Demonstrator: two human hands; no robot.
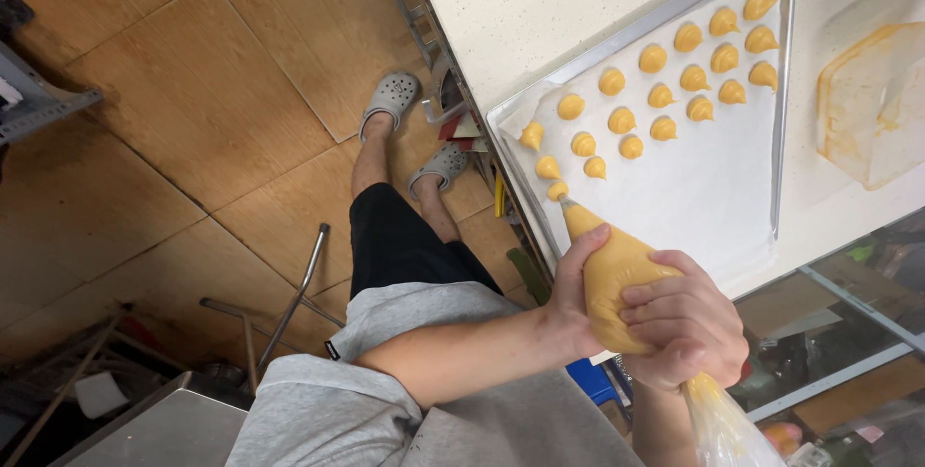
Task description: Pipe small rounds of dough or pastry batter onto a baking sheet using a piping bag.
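Piping orange batter mounds [621,120] onto a lined baking tray [782,139].
Your left hand [578,293] and right hand [689,327], lower right of frame, both clamp the piping bag [612,269].

Baking tray [782,120] flat on the counter [540,4]. Paper sheet [713,187] inside the tray, rows of piped mounds [665,72] on its far part. Piping bag [612,269] over the tray's near corner, tip beside the nearest mound. Plastic tub [872,106] just right of the tray. Floor [193,120] left of the tray.
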